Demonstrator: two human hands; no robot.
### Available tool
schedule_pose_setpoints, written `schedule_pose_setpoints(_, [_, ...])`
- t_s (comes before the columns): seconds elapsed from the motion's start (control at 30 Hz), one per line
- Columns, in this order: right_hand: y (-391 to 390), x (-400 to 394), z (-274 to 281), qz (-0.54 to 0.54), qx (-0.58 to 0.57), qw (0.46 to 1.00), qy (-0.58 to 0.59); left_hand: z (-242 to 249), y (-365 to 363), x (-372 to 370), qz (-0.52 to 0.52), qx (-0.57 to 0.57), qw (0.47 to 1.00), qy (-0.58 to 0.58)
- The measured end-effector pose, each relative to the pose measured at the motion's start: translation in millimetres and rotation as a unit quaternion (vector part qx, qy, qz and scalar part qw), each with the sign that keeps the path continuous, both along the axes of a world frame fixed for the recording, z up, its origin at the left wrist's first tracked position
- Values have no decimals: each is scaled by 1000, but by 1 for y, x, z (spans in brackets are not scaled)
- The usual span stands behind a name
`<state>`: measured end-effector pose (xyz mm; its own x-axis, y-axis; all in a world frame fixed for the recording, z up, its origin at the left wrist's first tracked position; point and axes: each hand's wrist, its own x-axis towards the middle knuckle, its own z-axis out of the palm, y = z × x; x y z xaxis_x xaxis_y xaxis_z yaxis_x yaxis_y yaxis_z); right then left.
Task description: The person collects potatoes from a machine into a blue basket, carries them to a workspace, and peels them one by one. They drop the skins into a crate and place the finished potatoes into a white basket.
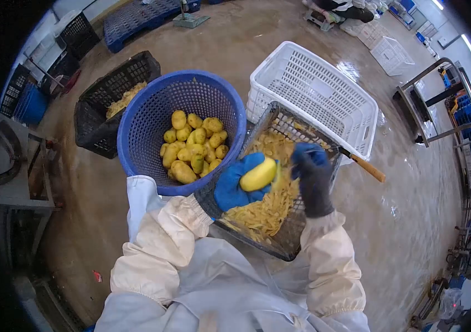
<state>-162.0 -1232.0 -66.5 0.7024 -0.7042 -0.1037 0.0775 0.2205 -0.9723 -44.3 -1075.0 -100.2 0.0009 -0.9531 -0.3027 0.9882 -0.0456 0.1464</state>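
Observation:
My left hand (234, 185), in a blue-coated glove, is closed around a pale yellow potato (259, 175) with a smooth, peeled-looking side facing up. To its right, my right hand (312, 171), gloved in blue and grey, is curled and slightly blurred; I cannot make out what its fingers hold. Both hands are over a dark mesh crate (296, 232) with a heap of potato peelings (268, 213) in it. Left of the hands, a blue perforated basket (136, 133) holds several unpeeled potatoes (194, 145). A tool with a wooden handle (367, 167) lies across the dark crate's right rim.
Beyond the dark crate is a white plastic crate (365, 110). A black crate (94, 130) with scraps inside stands left of the basket. A metal cart (437, 105) is at the right, a blue pallet (136, 22) at the back. Another person (346, 6) sits far off. The floor looks wet.

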Motion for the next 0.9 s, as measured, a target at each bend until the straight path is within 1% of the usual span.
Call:
schedule_pose_setpoints(0.03, [-18,-3,-11,-2,0,1000,0,4,0,0,-19,-42,999,-20])
schedule_pose_setpoints(0.07, [-28,-3,-11,-30,17,999,-37,8,1,0,-41,-83,995,-41])
schedule_pose_setpoints(0.1, [-34,-3,-12,-56,33,995,-73,13,-1,-1,-26,-106,994,10])
schedule_pose_setpoints(0.13, [-31,-7,-15,-53,30,996,-72,13,-3,1,-22,-109,994,10])
schedule_pose_setpoints(0.17, [-7,-6,8,-5,31,998,-52,13,-5,4,14,-95,995,17])
schedule_pose_setpoints(0.2, [17,-6,18,40,36,998,-33,12,-4,5,50,-78,995,23])
schedule_pose_setpoints(0.23, [36,-8,13,106,-69,992,-11,2,-4,5,67,-101,992,21])
schedule_pose_setpoints(0.27, [47,-9,9,167,-174,970,10,3,-3,4,67,-99,993,20])
schedule_pose_setpoints(0.3, [49,-7,8,165,-173,971,9,7,-1,2,55,-50,997,-25])
schedule_pose_setpoints(0.33, [50,-6,8,167,-138,976,0,8,0,1,41,-1,997,-69])
schedule_pose_setpoints(0.37, [49,-4,8,169,-103,980,-8,-5,0,3,28,-38,998,-31])
schedule_pose_setpoints(0.4, [39,-3,9,129,-52,990,9,-3,1,2,27,-38,998,-29])
schedule_pose_setpoints(0.43, [22,-2,12,89,0,996,26,0,2,3,5,-58,998,-29])
schedule_pose_setpoints(0.47, [3,-1,2,10,-21,999,29,3,2,4,-18,-77,996,-30])
schedule_pose_setpoints(0.5, [-23,-1,-17,-54,-50,997,-3,-6,-2,7,-82,-194,978,11])
schedule_pose_setpoints(0.53, [-45,-8,-29,-55,39,996,-60,2,-2,4,-86,-193,977,11])
schedule_pose_setpoints(0.57, [-39,-8,-20,-41,24,997,-57,17,-4,-1,-27,-102,994,-17])
schedule_pose_setpoints(0.6, [-27,-6,-4,-20,6,998,-53,24,-5,-4,40,-12,998,-43])
schedule_pose_setpoints(0.63, [-6,-4,12,20,6,1000,-23,9,-4,0,75,-31,996,-46])
schedule_pose_setpoints(0.67, [20,-5,21,56,10,998,6,-6,-4,1,79,-29,995,-46])
schedule_pose_setpoints(0.7, [37,-8,20,142,-20,990,6,-15,-4,0,103,-11,984,-146])
schedule_pose_setpoints(0.73, [46,-6,4,179,-246,952,-32,-24,-4,1,124,6,962,-245])
schedule_pose_setpoints(0.77, [46,-6,7,180,-178,967,9,-19,-3,1,67,9,968,-241])
schedule_pose_setpoints(0.8, [43,-6,12,180,-108,976,50,-14,-3,1,64,9,969,-240])
schedule_pose_setpoints(0.83, [31,-5,13,136,-40,989,41,-10,-4,1,25,-61,994,-86])
schedule_pose_setpoints(0.87, [12,-3,15,93,28,995,31,-4,-4,1,-14,-130,989,70])
schedule_pose_setpoints(0.9, [-13,0,-8,10,-25,1000,8,4,0,-1,-18,-50,998,-29])
